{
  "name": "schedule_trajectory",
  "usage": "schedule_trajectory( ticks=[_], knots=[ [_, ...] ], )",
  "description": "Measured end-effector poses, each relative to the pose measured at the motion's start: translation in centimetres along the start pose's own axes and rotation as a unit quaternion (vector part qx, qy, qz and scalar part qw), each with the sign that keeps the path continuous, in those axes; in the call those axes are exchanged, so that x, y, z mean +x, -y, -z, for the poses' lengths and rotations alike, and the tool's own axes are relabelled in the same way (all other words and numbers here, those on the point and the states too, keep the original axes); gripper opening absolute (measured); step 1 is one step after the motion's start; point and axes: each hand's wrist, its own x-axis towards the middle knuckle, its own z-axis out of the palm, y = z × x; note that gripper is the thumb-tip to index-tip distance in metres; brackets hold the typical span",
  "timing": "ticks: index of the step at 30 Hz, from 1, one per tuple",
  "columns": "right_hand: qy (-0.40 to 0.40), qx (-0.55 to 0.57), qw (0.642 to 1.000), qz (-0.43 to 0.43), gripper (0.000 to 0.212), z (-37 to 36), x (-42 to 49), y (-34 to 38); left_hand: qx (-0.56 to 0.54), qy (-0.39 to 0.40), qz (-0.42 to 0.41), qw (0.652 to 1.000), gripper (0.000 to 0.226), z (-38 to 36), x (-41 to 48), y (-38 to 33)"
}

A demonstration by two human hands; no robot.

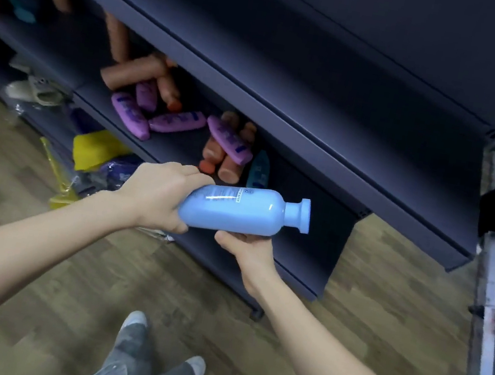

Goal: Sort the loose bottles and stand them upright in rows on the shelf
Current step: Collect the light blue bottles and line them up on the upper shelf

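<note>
Sideways, the blue bottle (236,210) lay in front of the shelf (181,146), cap pointing right; the left hand (156,195) gripped its base, the right hand (246,247) cupped it from beneath, nearer the cap.

The way onto the shelf (178,143) is a low slot for you, because the upper shelf (285,111) overhangs its whole length. On the left, lying orange bottles (134,70) and purple bottles (134,114) crowd the board from the back nearly to the front edge. A bare strip separates them from the next heap (229,148) of orange and purple bottles, with a teal bottle (259,168) just beside it. Right of the teal bottle, the board looks bare to its end. The light blue bottle (236,210), held sideways in your left hand (156,195) and right hand (249,248), lies across the front of that opening.
</note>
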Motion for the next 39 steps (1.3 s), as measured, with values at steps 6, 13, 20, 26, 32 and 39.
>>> schedule_trajectory(
  ticks=[6,13,20,26,32,39],
  knots=[
    [0.117,-0.01,0.985,0.128,0.037,-5.3,1.6,3.4,-0.15,-0.024,0.071,0.986,0.083,2.9,-4.7,4.3],
    [0.275,0.005,0.949,0.152,0.054,-13.2,3.3,6.7,-0.342,-0.025,0.108,0.933,0.094,4.8,-10.0,9.9],
    [0.242,-0.063,0.958,0.142,0.054,-21.8,3.1,8.6,-0.409,-0.058,0.147,0.899,0.074,6.0,-14.1,14.8],
    [0.182,-0.142,0.96,0.155,0.052,-28.7,3.8,9.4,-0.421,-0.205,0.227,0.854,0.096,5.7,-16.2,16.7],
    [0.201,-0.172,0.949,0.169,0.045,-35.0,4.9,9.7,-0.387,-0.318,0.324,0.803,0.086,6.1,-17.4,19.1],
    [0.253,-0.213,0.921,0.206,0.054,-41.2,5.7,9.8,-0.41,-0.354,0.384,0.748,0.084,6.7,-20.3,23.8]
  ],
)
